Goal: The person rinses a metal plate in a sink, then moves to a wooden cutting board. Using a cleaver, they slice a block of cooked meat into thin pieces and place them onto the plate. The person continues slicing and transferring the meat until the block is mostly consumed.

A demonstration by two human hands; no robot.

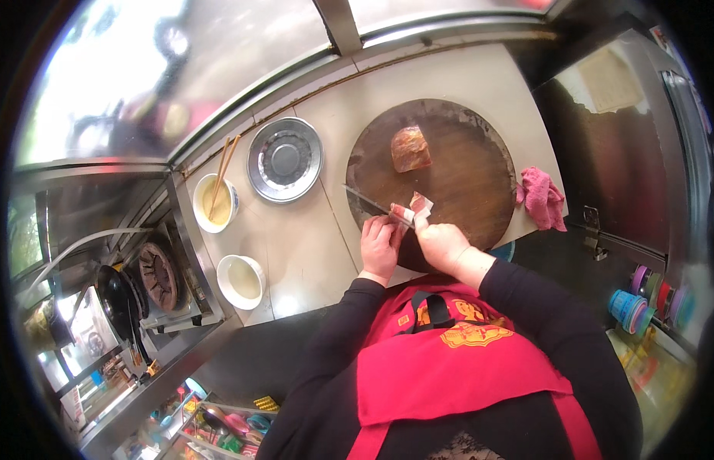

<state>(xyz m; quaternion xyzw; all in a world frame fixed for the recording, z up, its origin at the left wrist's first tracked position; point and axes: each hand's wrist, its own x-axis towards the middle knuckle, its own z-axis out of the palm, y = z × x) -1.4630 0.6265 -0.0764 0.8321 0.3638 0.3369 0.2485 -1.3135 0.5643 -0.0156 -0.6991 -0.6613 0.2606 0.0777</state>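
A round wooden chopping board lies before me on the tiled counter. My right hand grips a knife, its thin blade pointing up and to the left across the board's near-left part. Close against the blade, the bent fingers of my left hand hold a piece of meat, mostly hidden by the fingers. Just beyond the blade is a cut piece of meat with a pale fatty edge. Another cut piece lies to its right. Farther back on the board rests a larger reddish-brown block of meat.
Left of the board stand a metal dish, a bowl of yellowish contents with chopsticks in it, and a white bowl of pale liquid. A pink cloth touches the counter's right edge. Window frames border the back.
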